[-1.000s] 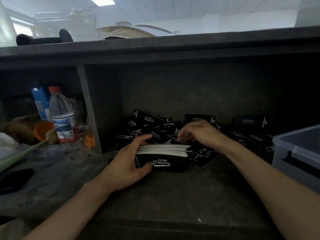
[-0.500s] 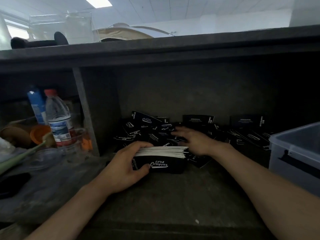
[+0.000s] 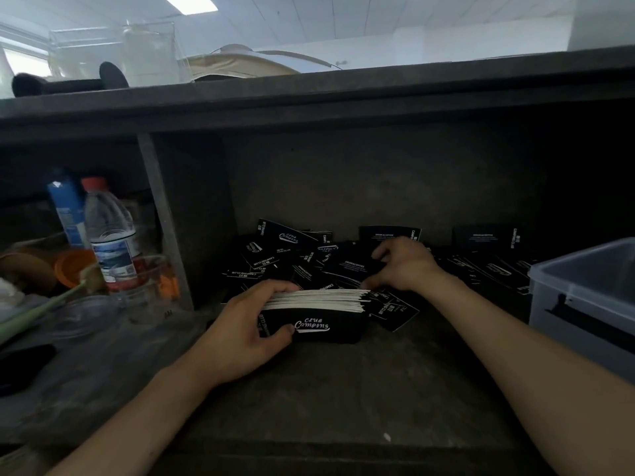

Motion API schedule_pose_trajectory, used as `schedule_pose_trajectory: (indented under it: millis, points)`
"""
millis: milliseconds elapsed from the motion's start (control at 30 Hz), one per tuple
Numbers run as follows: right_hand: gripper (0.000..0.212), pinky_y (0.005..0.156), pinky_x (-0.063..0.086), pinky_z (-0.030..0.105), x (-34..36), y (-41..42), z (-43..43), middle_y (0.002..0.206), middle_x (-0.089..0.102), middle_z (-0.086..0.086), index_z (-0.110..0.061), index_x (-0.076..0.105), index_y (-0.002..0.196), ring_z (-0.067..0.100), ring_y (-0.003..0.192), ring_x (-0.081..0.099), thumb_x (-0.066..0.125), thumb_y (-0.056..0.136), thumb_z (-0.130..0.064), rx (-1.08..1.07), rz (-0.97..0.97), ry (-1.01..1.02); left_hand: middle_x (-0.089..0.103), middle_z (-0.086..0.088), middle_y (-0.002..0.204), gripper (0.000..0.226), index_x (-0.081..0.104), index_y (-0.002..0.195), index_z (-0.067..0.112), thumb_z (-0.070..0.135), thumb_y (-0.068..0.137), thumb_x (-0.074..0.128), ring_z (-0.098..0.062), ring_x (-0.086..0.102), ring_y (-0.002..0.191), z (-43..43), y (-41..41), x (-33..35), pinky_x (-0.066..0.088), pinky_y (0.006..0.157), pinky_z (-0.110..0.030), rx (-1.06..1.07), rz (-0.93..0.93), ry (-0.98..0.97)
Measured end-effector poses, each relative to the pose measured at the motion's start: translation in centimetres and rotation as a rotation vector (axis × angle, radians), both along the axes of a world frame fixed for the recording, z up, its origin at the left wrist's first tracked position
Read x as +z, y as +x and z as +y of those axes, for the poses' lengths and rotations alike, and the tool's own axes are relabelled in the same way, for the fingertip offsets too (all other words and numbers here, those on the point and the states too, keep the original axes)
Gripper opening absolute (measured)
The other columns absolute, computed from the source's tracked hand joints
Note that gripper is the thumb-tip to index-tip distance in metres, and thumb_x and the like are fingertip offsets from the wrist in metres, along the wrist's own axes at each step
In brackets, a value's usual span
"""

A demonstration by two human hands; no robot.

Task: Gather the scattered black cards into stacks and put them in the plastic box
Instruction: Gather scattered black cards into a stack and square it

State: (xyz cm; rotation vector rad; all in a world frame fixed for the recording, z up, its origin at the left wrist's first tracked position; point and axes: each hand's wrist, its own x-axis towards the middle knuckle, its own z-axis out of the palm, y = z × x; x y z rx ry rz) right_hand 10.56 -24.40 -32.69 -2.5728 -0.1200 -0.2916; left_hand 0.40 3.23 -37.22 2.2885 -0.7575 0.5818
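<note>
We see the left hand [image 3: 237, 333] clamped on a stack of black cards [image 3: 314, 316] standing on edge on the dark shelf [image 3: 343, 389], thumb on the front face beside the white "Club Camping" script, fingers [image 3: 278, 288] curled over the top edges at the stack's left end. White card edges show along the top of the stack. The right hand [image 3: 403, 266] sits just behind the stack's right end, fingers bent and pinching a loose black card [image 3: 354, 269] out of the scattered black cards [image 3: 285, 255]; the card reads "DRINK&COFFEE" in small print. The scatter covers the back of the shelf, from the vertical divider [image 3: 161, 221] on the left to behind the plastic box [image 3: 584, 304] on the right, with a few cards leaning on the back wall. The plastic box is translucent grey, open on top, at the right edge of the shelf, well apart from the stack; we can't tell what is inside. Left of the divider: a water bottle [image 3: 110, 235] with a red cap, a blue carton [image 3: 67, 207] behind it, an orange cup [image 3: 74, 267], and clear glassware in front. A shelf top overhead carries a clear container [image 3: 151, 53].
</note>
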Motion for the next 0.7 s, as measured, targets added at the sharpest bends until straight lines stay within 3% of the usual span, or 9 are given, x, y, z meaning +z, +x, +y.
schedule_pose_trajectory:
  millis: [133, 233, 300, 367, 400, 467, 567, 700]
  points:
    - [0.034, 0.065, 0.051, 0.026, 0.8, -0.5, -1.1, 0.079, 0.063, -0.002, -0.019, 0.062, 0.098, 0.017, 0.071, 0.065, 0.084, 0.072, -0.018, 0.038, 0.001, 0.227, 0.062, 0.023, 0.12, 0.049, 0.057, 0.128, 0.027, 0.028, 0.081, 0.072, 0.0, 0.06, 0.115, 0.0, -0.1, 0.1, 0.048, 0.097, -0.017, -0.001, 0.009, 0.001]
    - [0.039, 0.046, 0.052, 0.025, 1.4, -1.3, -1.2, 0.09, 0.064, 0.011, -0.019, 0.05, 0.114, 0.018, 0.052, 0.065, 0.068, 0.084, -0.001, 0.118, 0.082, 0.568, 0.062, 0.022, 0.119, 0.049, 0.057, 0.128, 0.026, 0.027, 0.081, 0.072, -0.001, 0.061, 0.114, 0.0, -0.1, 0.1, 0.049, 0.097, -0.02, -0.001, 0.014, -0.004]
    - [0.047, 0.047, 0.054, 0.025, 1.7, -1.5, -1.2, 0.102, 0.061, 0.016, -0.021, 0.049, 0.12, 0.021, 0.059, 0.069, 0.066, 0.084, 0.004, 0.166, 0.071, 0.769, 0.063, 0.021, 0.119, 0.049, 0.057, 0.128, 0.026, 0.028, 0.081, 0.072, -0.001, 0.061, 0.114, 0.0, -0.1, 0.1, 0.05, 0.097, -0.022, -0.002, 0.017, -0.008]
    - [0.03, 0.053, 0.057, 0.028, 2.3, -1.7, -1.0, 0.107, 0.064, 0.015, -0.016, 0.06, 0.111, 0.022, 0.073, 0.071, 0.066, 0.085, -0.001, 0.195, 0.006, 0.862, 0.063, 0.021, 0.119, 0.049, 0.057, 0.128, 0.026, 0.031, 0.081, 0.07, -0.001, 0.061, 0.114, 0.0, -0.1, 0.1, 0.05, 0.097, -0.023, 0.0, 0.018, -0.008]
    - [0.019, 0.059, 0.06, 0.031, 2.6, -1.8, -1.0, 0.108, 0.066, 0.014, -0.012, 0.064, 0.107, 0.022, 0.079, 0.072, 0.064, 0.089, -0.005, 0.219, -0.007, 0.909, 0.063, 0.021, 0.119, 0.049, 0.057, 0.127, 0.025, 0.03, 0.081, 0.071, -0.001, 0.061, 0.114, 0.0, -0.1, 0.1, 0.05, 0.097, -0.023, 0.002, 0.021, -0.011]
    - [0.021, 0.075, 0.06, 0.036, 3.1, -2.2, -0.9, 0.109, 0.07, 0.014, -0.005, 0.063, 0.112, 0.024, 0.089, 0.073, 0.051, 0.097, -0.011, 0.299, 0.031, 0.974, 0.063, 0.021, 0.118, 0.049, 0.057, 0.127, 0.026, 0.027, 0.081, 0.072, 0.0, 0.061, 0.113, 0.0, -0.1, 0.1, 0.05, 0.096, -0.021, 0.002, 0.027, -0.013]
    - [0.028, 0.081, 0.057, 0.036, 3.4, -2.6, -0.8, 0.108, 0.072, 0.011, -0.009, 0.059, 0.118, 0.019, 0.096, 0.071, 0.037, 0.1, -0.006, 0.412, 0.001, 0.862, 0.063, 0.021, 0.116, 0.048, 0.056, 0.125, 0.028, 0.028, 0.08, 0.072, 0.001, 0.061, 0.111, 0.1, 0.0, 0.1, 0.049, 0.094, -0.017, 0.01, 0.027, -0.01]
    - [0.016, 0.063, 0.047, 0.018, 2.8, -2.6, -0.8, 0.082, 0.074, -0.001, -0.022, 0.07, 0.101, 0.003, 0.069, 0.064, 0.059, 0.095, -0.013, 0.417, -0.27, 0.419, 0.061, 0.019, 0.117, 0.049, 0.055, 0.125, 0.029, 0.026, 0.081, 0.076, 0.002, 0.059, 0.111, 0.1, 0.0, 0.0, 0.049, 0.095, -0.018, 0.031, 0.016, -0.004]
